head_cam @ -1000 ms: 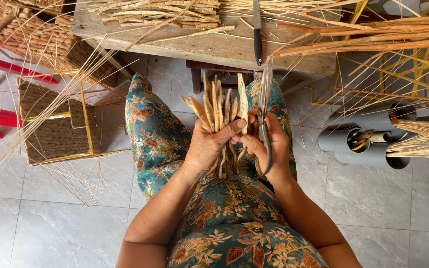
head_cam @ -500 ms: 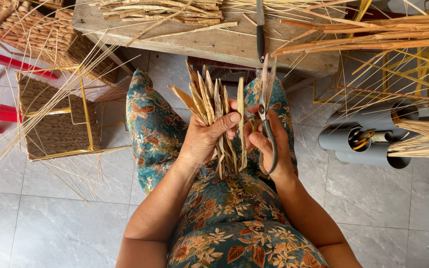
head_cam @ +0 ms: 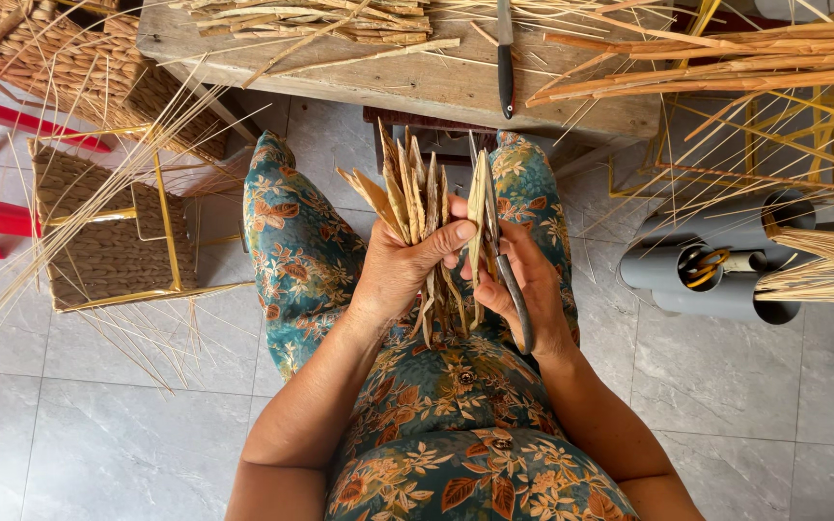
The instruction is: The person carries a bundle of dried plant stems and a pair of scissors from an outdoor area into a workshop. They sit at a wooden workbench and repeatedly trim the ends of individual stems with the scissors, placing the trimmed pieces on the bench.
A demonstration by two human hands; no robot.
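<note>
Both hands sit lower below the wooden bench (head_cam: 417, 87) than before, left hand (head_cam: 400, 272) clenched around the dried strips (head_cam: 407, 193), right hand (head_cam: 525, 289) gripping scissors (head_cam: 506, 275) and one strip (head_cam: 478, 207).

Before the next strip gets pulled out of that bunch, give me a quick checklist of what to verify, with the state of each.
1. Bundle of dried strips in a firm grip of the left hand: ok.
2. Single strip pinched by the right hand, apart from the bundle: ok.
3. Scissors in the right hand, blades shut: cannot tell.
4. Knife lying flat on the wooden bench, away from both hands: ok.
5. Strip ends evenly lined up: not ok, they fan out.
</note>
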